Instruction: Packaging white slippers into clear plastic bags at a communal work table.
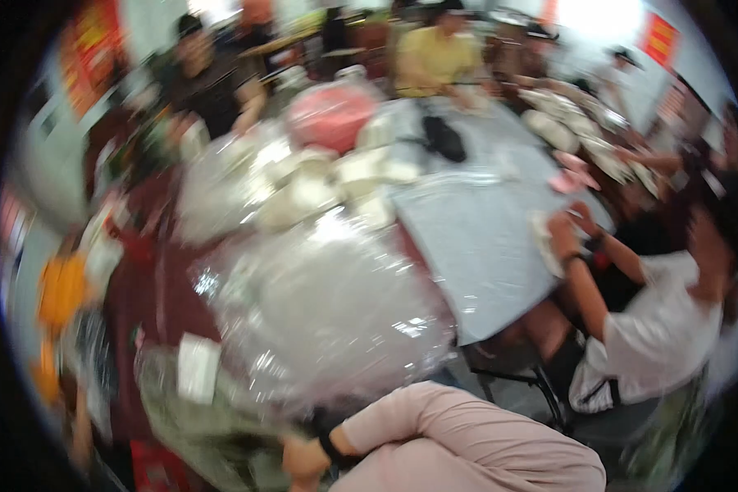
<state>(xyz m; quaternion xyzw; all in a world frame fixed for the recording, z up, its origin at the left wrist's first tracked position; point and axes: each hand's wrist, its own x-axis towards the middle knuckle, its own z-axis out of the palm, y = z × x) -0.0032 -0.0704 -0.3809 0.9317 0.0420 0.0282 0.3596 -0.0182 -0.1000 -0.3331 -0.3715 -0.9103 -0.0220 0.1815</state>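
Observation:
Low in the view, a pale pink sleeve comes in from the lower right, and it seems to be my right arm. My right hand, with a black band at the wrist, is beside an olive-green bag. Blur and the lower edge hide its fingers, so I cannot tell if it holds the bag. My left hand is out of view. In front lies a large clear plastic bag with pale contents. A small white packet rests by the green bag.
White cup-shaped pieces and a bagged pink bundle lie farther back. A grey sheet covers the table's right part, with a black item on it. People sit around the dark red table.

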